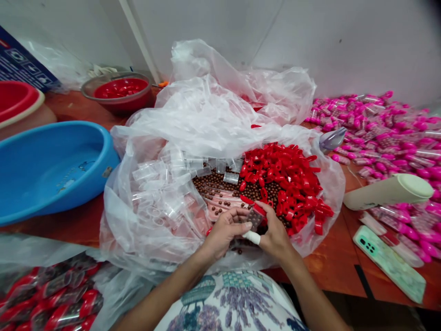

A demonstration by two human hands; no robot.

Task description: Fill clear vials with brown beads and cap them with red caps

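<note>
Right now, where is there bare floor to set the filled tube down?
Bare patches: between the blue basin and the bag, and between the bag and the phone. Crowded: pink tubes cover the far right; red-capped tubes fill the near left. Both hands hold a tube.

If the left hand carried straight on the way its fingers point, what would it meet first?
The left hand points right, toward the small clear tube with a red cap that both hands hold; it already touches it. Just beyond is the right hand, then probably the red caps, though depth is unclear.
</note>
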